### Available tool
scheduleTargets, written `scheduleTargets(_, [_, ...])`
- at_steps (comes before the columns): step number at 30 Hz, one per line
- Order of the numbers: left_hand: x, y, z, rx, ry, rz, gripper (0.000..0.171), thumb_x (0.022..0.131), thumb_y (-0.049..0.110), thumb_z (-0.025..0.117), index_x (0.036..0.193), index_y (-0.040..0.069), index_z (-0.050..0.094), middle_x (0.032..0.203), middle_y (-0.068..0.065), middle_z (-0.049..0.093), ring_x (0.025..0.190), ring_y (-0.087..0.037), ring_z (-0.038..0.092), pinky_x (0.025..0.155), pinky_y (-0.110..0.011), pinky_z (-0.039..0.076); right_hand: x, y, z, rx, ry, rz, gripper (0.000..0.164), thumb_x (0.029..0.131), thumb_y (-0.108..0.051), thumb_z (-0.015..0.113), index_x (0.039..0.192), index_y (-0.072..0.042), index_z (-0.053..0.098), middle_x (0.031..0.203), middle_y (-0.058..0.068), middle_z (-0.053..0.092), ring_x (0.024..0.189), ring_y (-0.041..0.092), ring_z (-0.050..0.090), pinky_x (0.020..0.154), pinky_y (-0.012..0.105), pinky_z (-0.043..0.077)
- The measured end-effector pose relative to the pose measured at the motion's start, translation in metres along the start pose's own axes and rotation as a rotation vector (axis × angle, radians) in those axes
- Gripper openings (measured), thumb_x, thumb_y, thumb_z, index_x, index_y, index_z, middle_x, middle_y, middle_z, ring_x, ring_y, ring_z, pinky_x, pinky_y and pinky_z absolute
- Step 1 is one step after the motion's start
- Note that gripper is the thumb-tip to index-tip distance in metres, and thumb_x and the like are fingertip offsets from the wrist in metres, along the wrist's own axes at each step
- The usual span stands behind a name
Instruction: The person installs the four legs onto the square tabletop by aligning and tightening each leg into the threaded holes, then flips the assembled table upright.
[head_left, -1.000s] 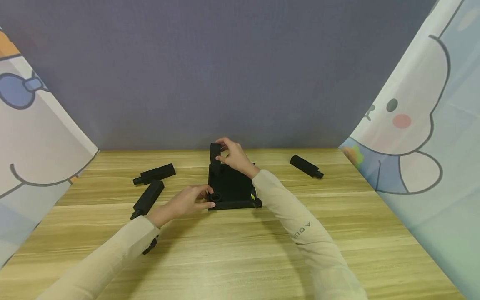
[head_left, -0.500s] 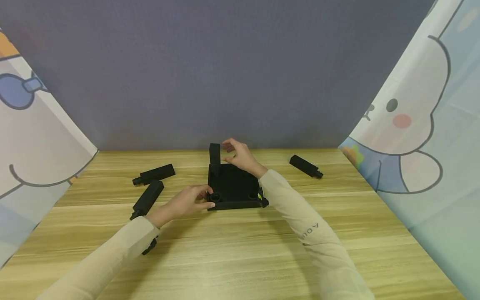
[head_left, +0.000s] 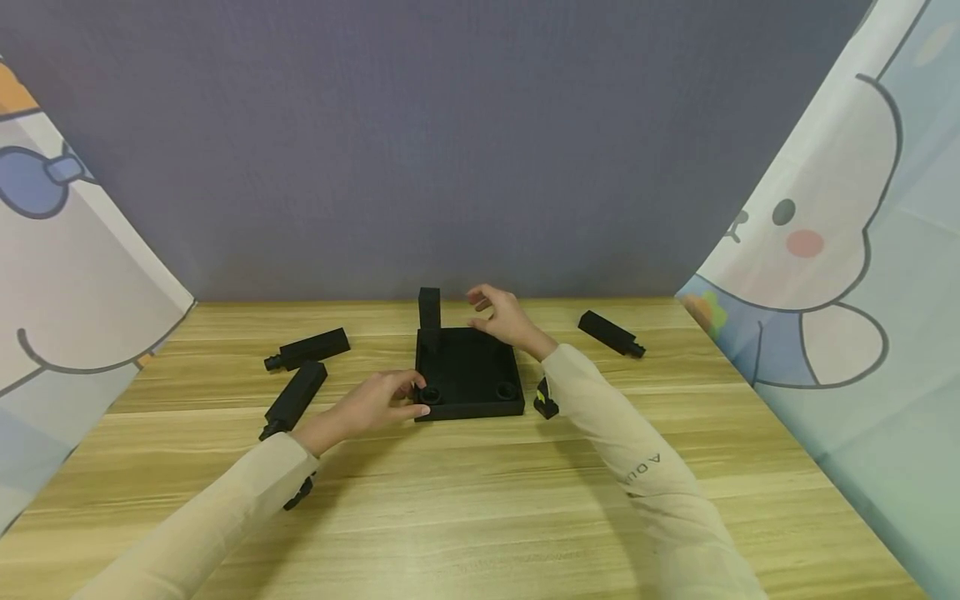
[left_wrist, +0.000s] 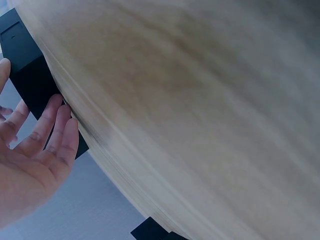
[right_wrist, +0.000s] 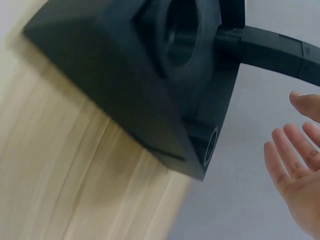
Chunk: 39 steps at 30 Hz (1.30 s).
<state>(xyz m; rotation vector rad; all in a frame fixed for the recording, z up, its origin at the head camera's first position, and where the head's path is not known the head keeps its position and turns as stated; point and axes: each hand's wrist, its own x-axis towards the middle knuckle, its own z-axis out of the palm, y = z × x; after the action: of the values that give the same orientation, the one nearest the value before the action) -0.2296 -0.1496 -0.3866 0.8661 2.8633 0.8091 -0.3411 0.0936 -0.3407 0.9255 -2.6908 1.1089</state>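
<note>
A black square base (head_left: 471,367) with raised sides and round sockets in its corners lies on the table. From its back left socket a black square leg (head_left: 430,308) stands upright. My left hand (head_left: 378,402) holds the base's front left corner, thumb at the front wall and fingers along the left side. In the left wrist view, its fingertips rest against the dark base (left_wrist: 32,80). My right hand (head_left: 504,317) is over the base's back right part, fingers apart and relaxed, holding nothing. The right wrist view shows a gap between that hand and the leg (right_wrist: 275,47).
Two loose black legs (head_left: 315,347) with threaded-looking ends lie left of the base, one of them (head_left: 296,398) near my left wrist. Another loose leg (head_left: 611,333) lies at the back right. A dark grey panel (head_left: 435,150) rises behind the wooden table (head_left: 450,517).
My right hand has let go of the upright leg and moved right, away from it. The leg keeps standing in its socket. My left hand stays at the base's corner.
</note>
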Motion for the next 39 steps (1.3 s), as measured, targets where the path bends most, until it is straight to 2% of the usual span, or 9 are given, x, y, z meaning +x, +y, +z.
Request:
scheduleTargets(19, [0.0, -0.001, 0.0, 0.006, 0.003, -0.018, 0.038, 0.083, 0.045, 0.062, 0.109, 0.018, 0.058, 0.095, -0.001, 0.065, 0.084, -0.016, 0.061, 0.071, -0.031, 0.049, -0.026, 0.036, -0.024, 0.008, 0.01, 0.075, 0.038, 0.084, -0.004, 0.064, 0.119, 0.001, 0.051, 0.115, 0.022, 0.055, 0.104, 0.036, 0.056, 0.075, 0.038, 0.053])
scheduleTargets(28, [0.0, -0.001, 0.0, 0.008, 0.014, -0.009, 0.038, 0.083, 0.044, 0.063, 0.109, 0.017, 0.058, 0.094, -0.001, 0.065, 0.083, -0.015, 0.061, 0.069, -0.029, 0.049, -0.041, 0.051, -0.038, -0.031, 0.026, 0.111, 0.038, 0.084, -0.006, 0.065, 0.119, 0.002, 0.051, 0.113, 0.02, 0.056, 0.103, 0.035, 0.056, 0.081, 0.044, 0.05])
scheduleTargets(39, [0.0, 0.001, 0.0, 0.001, 0.005, -0.003, 0.036, 0.083, 0.041, 0.064, 0.108, 0.015, 0.058, 0.094, -0.003, 0.065, 0.082, -0.015, 0.061, 0.067, -0.028, 0.048, -0.062, 0.07, -0.057, -0.11, 0.022, 0.205, 0.039, 0.085, -0.005, 0.063, 0.121, 0.0, 0.05, 0.117, 0.021, 0.055, 0.106, 0.035, 0.054, 0.089, 0.047, 0.046])
